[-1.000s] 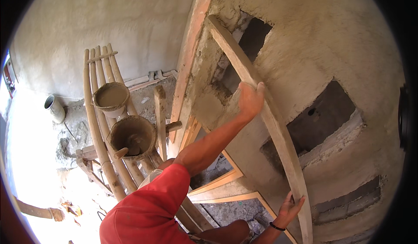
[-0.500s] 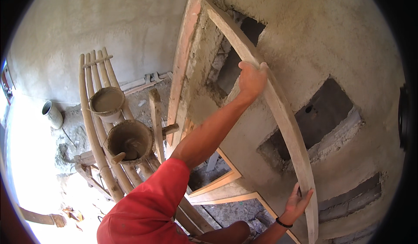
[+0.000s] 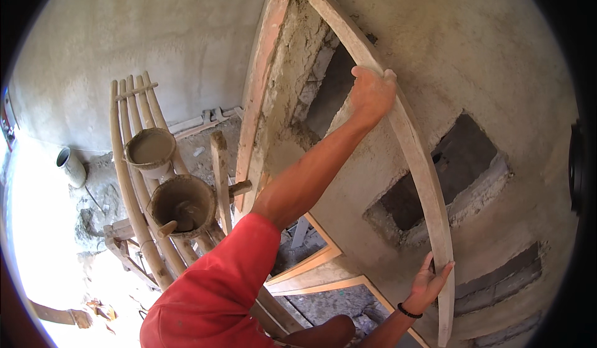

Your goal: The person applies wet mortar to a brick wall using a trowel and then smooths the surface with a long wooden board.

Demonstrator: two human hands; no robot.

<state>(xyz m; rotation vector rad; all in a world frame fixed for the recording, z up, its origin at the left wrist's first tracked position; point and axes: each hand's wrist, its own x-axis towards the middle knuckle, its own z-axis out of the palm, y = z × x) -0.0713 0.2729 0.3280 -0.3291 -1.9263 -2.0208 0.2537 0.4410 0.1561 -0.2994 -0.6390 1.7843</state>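
Observation:
A long wooden straightedge (image 3: 415, 143), bowed by the lens, lies against the plastered wall (image 3: 497, 68). My left hand (image 3: 373, 97) is closed round its upper part, thumb and knuckles over the edge. Further down, my right hand (image 3: 428, 289), with a dark band at the wrist, holds the straightedge's lower part, palm turned up; some of its fingers are hidden. Behind the straightedge are a rough dark opening (image 3: 469, 152) and a second opening (image 3: 333, 96) nearer the corner.
To the left, a bamboo-pole platform (image 3: 127, 174) carries a bucket of grey mortar (image 3: 151, 148) and a second bucket (image 3: 185, 206) with a handle sticking out. A metal bucket (image 3: 73, 166) stands on the floor. Wooden frames (image 3: 320, 264) lie below my left arm. A lower recess (image 3: 497, 286) cuts the wall.
My left hand has moved up and slightly right with the straightedge, whose top is now higher. My right hand has risen a little with it. The view has shifted slightly.

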